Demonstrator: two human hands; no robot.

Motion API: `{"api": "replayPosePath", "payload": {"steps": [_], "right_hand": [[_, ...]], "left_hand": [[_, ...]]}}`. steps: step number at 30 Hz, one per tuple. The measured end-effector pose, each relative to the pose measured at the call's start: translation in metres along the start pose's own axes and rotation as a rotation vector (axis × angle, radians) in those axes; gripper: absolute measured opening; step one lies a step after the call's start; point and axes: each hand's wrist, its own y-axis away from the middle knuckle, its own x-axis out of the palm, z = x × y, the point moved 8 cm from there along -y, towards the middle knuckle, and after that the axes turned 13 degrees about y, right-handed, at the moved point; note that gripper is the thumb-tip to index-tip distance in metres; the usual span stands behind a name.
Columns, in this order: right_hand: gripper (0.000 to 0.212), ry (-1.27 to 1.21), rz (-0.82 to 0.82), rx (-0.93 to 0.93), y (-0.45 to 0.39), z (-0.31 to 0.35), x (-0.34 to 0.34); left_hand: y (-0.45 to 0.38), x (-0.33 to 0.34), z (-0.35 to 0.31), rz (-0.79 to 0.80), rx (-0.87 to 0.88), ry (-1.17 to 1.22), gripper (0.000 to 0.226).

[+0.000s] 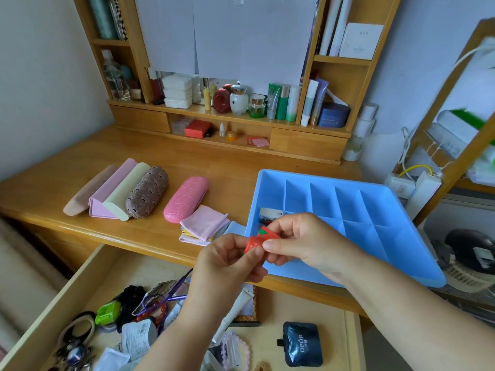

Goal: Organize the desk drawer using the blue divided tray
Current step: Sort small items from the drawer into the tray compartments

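Observation:
A blue divided tray (401,210) lies on the desk at the right, its near edge hanging over the open drawer (88,274). One small white packet (269,213) lies in its front-left compartment. Both hands meet just in front of the tray's left corner. My left hand (227,259) and my right hand (302,241) pinch a small red packet (257,241) with a green mark between thumbs and fingers. The drawer below holds several loose items: hair ties, a green clip, purple glasses, a white tube, a dark DPOR sachet (302,344).
Several glasses cases (184,199) lie in a row on the desk at the left, with folded pink cloths (206,223) beside the tray. Shelves with cosmetic bottles (278,101) stand at the back. A wooden rack and a power strip (401,183) are at the right.

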Motion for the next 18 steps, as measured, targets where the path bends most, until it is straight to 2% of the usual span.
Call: {"api": "replayPosePath", "payload": {"steps": [2,4,6,8,12,14,18], "right_hand": [[0.007,-0.045,-0.015,0.046,-0.004,-0.004,-0.009],[0.007,-0.038,-0.127,0.065,-0.012,-0.006,-0.032],[0.013,0.171,-0.295,0.065,-0.022,-0.005,-0.064],[0.019,0.449,-0.382,0.057,-0.035,0.002,-0.083],[0.020,0.801,-0.273,0.052,-0.064,0.000,-0.061],[0.015,0.921,-0.229,0.048,-0.075,-0.007,-0.046],[0.017,1.196,-0.234,0.080,-0.081,-0.016,-0.032]], "left_hand": [[-0.002,0.002,0.000,0.010,0.014,0.011,0.011],[-0.004,-0.004,-0.003,-0.040,0.056,0.030,0.013],[-0.006,-0.013,-0.004,-0.090,0.087,0.027,0.014],[-0.006,-0.016,-0.002,-0.079,0.088,-0.008,0.017],[-0.008,-0.010,0.006,-0.013,0.083,-0.188,0.020],[-0.008,-0.009,0.008,-0.008,0.095,-0.291,0.019],[-0.008,-0.008,0.005,-0.017,0.123,-0.360,0.018]]}}
